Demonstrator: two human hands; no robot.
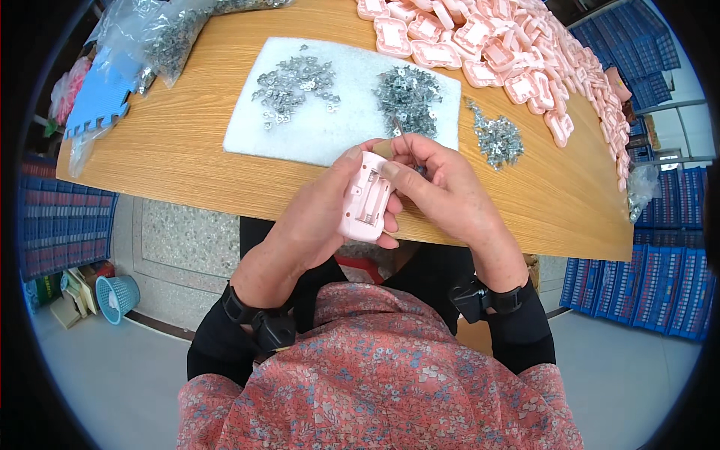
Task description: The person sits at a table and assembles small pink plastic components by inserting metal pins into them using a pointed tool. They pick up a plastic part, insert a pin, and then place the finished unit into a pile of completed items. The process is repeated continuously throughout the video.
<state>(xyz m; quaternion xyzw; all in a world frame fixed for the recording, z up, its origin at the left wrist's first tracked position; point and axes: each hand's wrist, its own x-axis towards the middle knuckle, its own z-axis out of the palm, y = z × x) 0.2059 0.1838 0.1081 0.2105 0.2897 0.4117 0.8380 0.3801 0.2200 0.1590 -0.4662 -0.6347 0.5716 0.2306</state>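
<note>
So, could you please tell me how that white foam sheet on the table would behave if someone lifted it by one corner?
The white foam sheet looks thin and soft, so it would probably flop and feel light. The metal clips piled loosely on it would likely slide off.

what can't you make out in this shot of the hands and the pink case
Head view only:
- The pink case: its left edge and far end sit behind the left hand and the right hand.
- The thin tool: its tip and handle are hidden by the right fingers.
- The small metal parts on the white foam pad: too small to tell their shape.
- The pile of pink cases: cut off by the top edge.
</note>
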